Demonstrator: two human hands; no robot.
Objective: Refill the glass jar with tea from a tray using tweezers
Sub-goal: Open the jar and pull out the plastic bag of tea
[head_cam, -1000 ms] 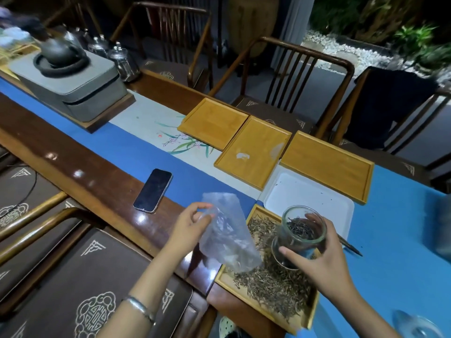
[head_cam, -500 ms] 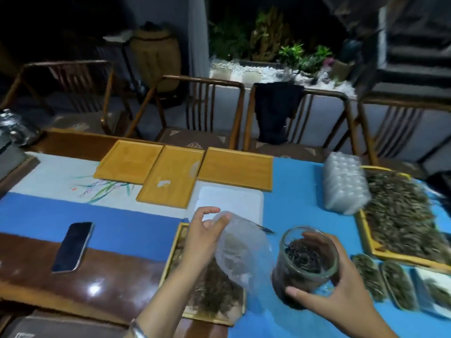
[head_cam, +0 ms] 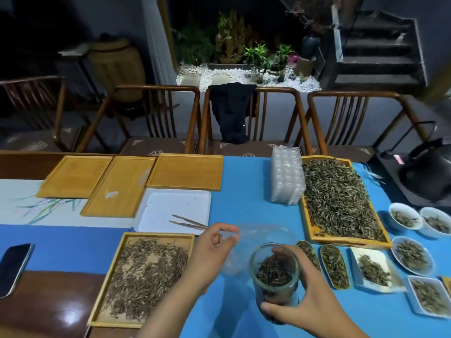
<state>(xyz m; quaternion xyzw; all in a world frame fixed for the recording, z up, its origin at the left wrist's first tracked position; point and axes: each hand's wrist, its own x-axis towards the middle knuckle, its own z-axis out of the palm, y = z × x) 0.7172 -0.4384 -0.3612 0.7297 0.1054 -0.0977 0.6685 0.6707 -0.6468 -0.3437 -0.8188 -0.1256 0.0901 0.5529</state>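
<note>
Clear round glass jar [head_cam: 274, 276], open-mouthed, partly filled with dark curled tea leaves. It is tilted, mouth leaning toward the camera and up, long axis running from the lower near side up and away. Held above the blue table cloth [head_cam: 244, 186], just right of the near wooden tray.

Right hand [head_cam: 307, 303] wrapped around the jar's right side and base, thumb across the lower front, fingers curled behind the far wall. Grip closed firmly on the glass.

Left hand [head_cam: 210, 254] pinches the edge of a crumpled clear plastic bag [head_cam: 256, 240] between thumb and fingertips; the bag trails rightward, behind the jar's mouth.

Thin metal tweezers [head_cam: 189, 222] lie on the white rectangular plastic tray [head_cam: 156, 215], long axis left to right, the two tips spread at the left, joined end toward the left hand. No hand touches them.

Shallow wooden tray of pale slender tea leaves [head_cam: 144, 276] sits at the near table edge, left of the left hand. A larger yellow-rimmed tray heaped with greenish loose tea [head_cam: 336, 198] stands farther right. Small dishes of tea samples [head_cam: 412, 254] are clustered at the right. Dark smartphone [head_cam: 12, 267] lies at the far left.
</note>
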